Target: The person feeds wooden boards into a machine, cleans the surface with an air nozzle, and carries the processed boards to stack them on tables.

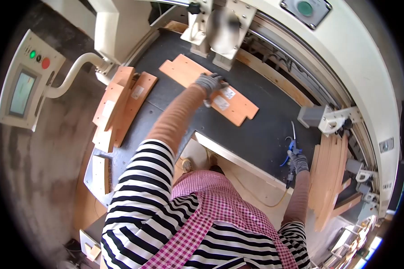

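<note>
Okay, clock centred on the view: wooden board (pixel 191 70) at 12, on the dark table (pixel 256 139), long axis running 10 to 4, two white labels (pixel 228 93) on its top face. Gloved left hand (pixel 209 84) lies across the board near its middle; can't tell if it's gripping or just resting. Gloved right hand (pixel 297 161), well apart from the left, between 3 and 4, closed around blue air gun (pixel 292 145), nozzle toward 12. Board stack (pixel 325 166) just outboard of it. More labelled boards (pixel 137 99) between 9 and 10, control panel (pixel 45 78) beyond.
</note>
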### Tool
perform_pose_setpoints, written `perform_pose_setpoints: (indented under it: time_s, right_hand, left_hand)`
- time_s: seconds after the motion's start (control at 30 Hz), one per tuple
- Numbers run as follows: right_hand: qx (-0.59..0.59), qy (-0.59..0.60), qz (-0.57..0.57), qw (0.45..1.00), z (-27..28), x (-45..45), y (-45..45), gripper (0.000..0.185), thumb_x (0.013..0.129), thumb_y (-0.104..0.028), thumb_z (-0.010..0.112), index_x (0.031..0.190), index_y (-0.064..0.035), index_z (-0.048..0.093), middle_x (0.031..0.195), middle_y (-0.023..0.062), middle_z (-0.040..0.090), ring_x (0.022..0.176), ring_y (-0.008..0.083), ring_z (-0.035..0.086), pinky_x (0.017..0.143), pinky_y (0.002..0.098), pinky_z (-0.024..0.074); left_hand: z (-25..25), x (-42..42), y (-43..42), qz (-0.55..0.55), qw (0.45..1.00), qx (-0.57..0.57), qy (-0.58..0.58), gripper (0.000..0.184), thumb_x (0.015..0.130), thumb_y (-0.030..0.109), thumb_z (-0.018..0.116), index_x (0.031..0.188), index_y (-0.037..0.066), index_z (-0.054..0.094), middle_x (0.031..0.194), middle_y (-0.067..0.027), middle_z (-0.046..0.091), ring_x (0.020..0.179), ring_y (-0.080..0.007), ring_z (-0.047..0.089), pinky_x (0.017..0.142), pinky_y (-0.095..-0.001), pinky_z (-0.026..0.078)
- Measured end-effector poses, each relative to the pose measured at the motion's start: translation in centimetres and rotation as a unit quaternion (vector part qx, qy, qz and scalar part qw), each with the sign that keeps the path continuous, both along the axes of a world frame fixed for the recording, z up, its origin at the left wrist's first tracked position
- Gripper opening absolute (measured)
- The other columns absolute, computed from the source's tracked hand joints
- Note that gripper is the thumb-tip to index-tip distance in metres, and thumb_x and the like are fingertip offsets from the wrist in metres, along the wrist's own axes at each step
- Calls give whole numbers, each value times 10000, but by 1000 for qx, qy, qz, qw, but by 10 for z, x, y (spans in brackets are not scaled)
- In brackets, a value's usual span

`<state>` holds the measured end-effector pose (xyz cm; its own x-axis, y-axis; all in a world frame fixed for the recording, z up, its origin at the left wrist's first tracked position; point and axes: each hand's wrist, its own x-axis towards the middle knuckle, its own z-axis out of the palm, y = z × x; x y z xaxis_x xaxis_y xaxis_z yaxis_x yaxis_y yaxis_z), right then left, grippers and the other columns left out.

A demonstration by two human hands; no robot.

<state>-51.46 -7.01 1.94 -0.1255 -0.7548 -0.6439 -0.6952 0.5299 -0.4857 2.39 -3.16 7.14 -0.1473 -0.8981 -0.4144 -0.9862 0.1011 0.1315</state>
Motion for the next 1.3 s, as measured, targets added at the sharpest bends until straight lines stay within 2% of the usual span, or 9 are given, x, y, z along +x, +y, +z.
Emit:
perform_pose_setpoints:
  time_s: [0.07, 0.1, 0.17, 0.3, 0.37, 0.57, 0.8, 0.93, 1.3]
  right_hand:
    - [-221, 195, 106, 950, 6, 29, -4, 539, 716, -336, 819, 1121, -53, 606, 949, 137, 658, 874, 288, 656, 748, 415, 537]
    - [-327, 288, 157, 886, 15, 51, -2, 609, 702, -371, 819, 1165, -46, 594, 1011, 165, 662, 939, 313, 655, 800, 439, 531]
    - [-484, 268, 286, 782, 27, 135, 17, 829, 676, -524, 773, 1316, -64, 518, 1246, 210, 563, 1189, 374, 516, 992, 519, 399]
    - [-445, 113, 510, 727, 18, 285, 45, 1064, 666, -702, 672, 1487, -148, 284, 1541, 215, 181, 1436, 408, 99, 1129, 612, 35]
    - [-371, 149, 536, 744, 13, 346, 47, 1071, 689, -687, 668, 1508, -155, 228, 1557, 232, 132, 1448, 417, 48, 1139, 585, 14]
    - [-393, 221, 527, 720, -25, 424, 10, 869, 851, -653, 498, 1506, -141, 244, 1537, 244, 190, 1439, 389, 142, 1140, 592, 36]
    - [-428, 218, 549, 684, -28, 472, -46, 833, 863, -622, 514, 1466, -84, 311, 1482, 212, 326, 1395, 371, 258, 1156, 529, 141]
    - [-372, 97, 546, 745, -48, 488, -87, 872, 848, -529, 625, 1487, -66, 254, 1509, 220, 266, 1382, 407, 263, 1154, 440, 226]
    - [-318, 93, 571, 752, -20, 501, -110, 786, 895, -481, 558, 1486, -56, 260, 1504, 219, 293, 1402, 374, 255, 1162, 425, 213]
  left_hand:
    - [-28, 1, 2, 46, 998, -39, 16, 1165, 457, 324, 941, 1465, 326, 356, 1566, -22, 245, 1448, -258, 219, 1132, -557, 237]
    - [-12, -6, 14, 92, 995, -28, 31, 1072, 506, 265, 921, 1442, 312, 401, 1573, -43, 229, 1454, -267, 195, 1176, -506, 170]
    - [-17, -10, 43, 140, 984, -104, 26, 932, 625, 324, 860, 1440, 250, 414, 1559, -69, 254, 1442, -280, 222, 1174, -504, 159]
    - [-31, -11, 164, 292, 888, -342, 92, 648, 801, 399, 693, 1339, 104, 487, 1463, -159, 350, 1375, -364, 289, 1132, -520, 205]
    - [-31, -16, 236, 387, 858, -334, 52, 561, 821, 336, 679, 1289, 82, 503, 1390, -190, 405, 1327, -410, 318, 1119, -523, 218]
    - [-82, -46, 387, 527, 820, -217, -54, 609, 856, 405, 573, 1353, 68, 471, 1446, -215, 369, 1367, -416, 278, 1154, -546, 118]
    - [-83, -42, 387, 538, 813, -220, -34, 594, 859, 379, 569, 1349, 56, 476, 1451, -210, 372, 1377, -414, 270, 1158, -543, 118]
    - [-81, -42, 386, 539, 814, -216, -29, 591, 859, 386, 566, 1342, 55, 481, 1446, -205, 379, 1375, -418, 271, 1157, -552, 119]
    - [-83, -43, 384, 535, 817, -215, -38, 591, 853, 395, 567, 1327, 52, 489, 1427, -213, 392, 1362, -421, 291, 1149, -555, 142]
